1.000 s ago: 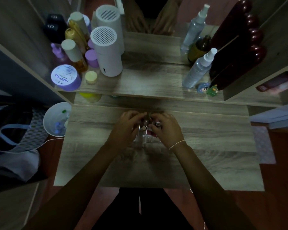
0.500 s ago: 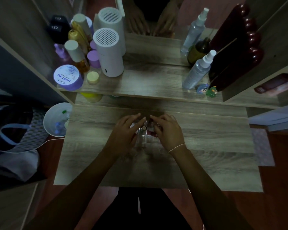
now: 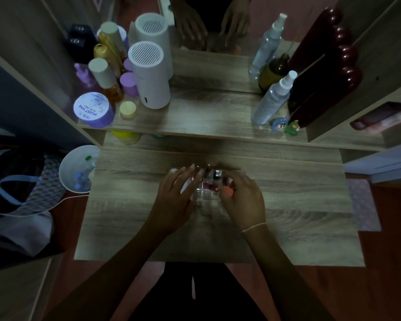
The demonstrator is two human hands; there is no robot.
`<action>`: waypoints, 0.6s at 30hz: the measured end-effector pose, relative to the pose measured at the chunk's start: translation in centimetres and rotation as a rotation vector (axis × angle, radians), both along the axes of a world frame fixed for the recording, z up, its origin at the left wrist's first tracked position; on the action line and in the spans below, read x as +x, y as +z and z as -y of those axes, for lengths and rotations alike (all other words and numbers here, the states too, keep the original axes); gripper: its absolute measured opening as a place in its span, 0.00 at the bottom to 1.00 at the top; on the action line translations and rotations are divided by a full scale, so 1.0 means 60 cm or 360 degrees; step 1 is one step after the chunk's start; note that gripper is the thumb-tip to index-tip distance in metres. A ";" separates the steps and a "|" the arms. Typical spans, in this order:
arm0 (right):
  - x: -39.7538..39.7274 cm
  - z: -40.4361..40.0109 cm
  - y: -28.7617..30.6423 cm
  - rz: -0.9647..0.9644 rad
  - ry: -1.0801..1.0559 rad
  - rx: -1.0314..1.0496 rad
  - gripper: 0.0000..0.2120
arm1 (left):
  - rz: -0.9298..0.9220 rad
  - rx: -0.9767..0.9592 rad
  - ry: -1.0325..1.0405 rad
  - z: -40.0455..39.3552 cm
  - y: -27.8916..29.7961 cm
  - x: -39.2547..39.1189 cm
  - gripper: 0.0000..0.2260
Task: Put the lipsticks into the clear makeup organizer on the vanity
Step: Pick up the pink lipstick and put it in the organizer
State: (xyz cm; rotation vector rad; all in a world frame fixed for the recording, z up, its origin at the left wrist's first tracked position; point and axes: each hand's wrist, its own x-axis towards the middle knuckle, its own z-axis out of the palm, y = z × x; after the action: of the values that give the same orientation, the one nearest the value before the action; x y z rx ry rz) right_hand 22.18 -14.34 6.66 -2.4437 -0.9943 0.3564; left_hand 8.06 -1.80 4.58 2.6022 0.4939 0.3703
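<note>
Both hands over the counter's [image 3: 130, 205] middle, nearer its far edge. Left hand [image 3: 171, 202] released, fingers spread beside the clear makeup organizer [image 3: 206, 193]. Right hand [image 3: 243, 202] grasping a coral-capped lipstick [image 3: 228, 191] at the organizer's right side. Judged light, rigid, smooth, slippery; best pinched mid-barrel. Further lipsticks [image 3: 212, 186] upright in compartments; exact compartment not discernible.

Wooden vanity top [image 3: 287, 205] carries clear organizer [image 3: 206, 193], apparently nothing else.
</note>
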 end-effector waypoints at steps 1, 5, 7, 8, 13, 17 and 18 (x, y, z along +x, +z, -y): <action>-0.005 0.004 -0.002 0.0065 0.0016 -0.0092 0.14 | -0.0008 0.0000 0.0004 0.005 -0.004 -0.004 0.25; -0.014 0.006 -0.014 0.0281 0.0035 -0.0271 0.11 | -0.0115 0.0014 0.0013 0.015 -0.024 -0.011 0.25; -0.013 0.002 -0.018 0.0283 0.0031 -0.0297 0.09 | -0.0116 0.0021 0.0002 0.016 -0.032 -0.014 0.26; -0.012 -0.001 -0.020 0.0275 0.0034 -0.0280 0.09 | -0.0112 0.0018 0.0000 0.015 -0.036 -0.014 0.26; -0.012 -0.021 -0.022 0.0259 0.0055 -0.0186 0.08 | -0.0101 0.0041 0.0014 0.011 -0.040 -0.009 0.28; -0.011 -0.038 -0.024 0.0162 0.0055 -0.0176 0.10 | -0.0105 0.0050 0.0048 0.009 -0.041 -0.009 0.27; -0.011 -0.041 -0.024 0.0141 0.0059 -0.0178 0.11 | -0.0115 0.0047 0.0056 0.009 -0.041 -0.009 0.26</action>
State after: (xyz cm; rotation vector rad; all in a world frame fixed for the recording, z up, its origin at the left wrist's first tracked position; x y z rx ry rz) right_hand 21.54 -11.87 5.24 -2.5636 -1.0855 0.3266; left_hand 7.51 -2.37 2.10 2.6463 0.5632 0.2981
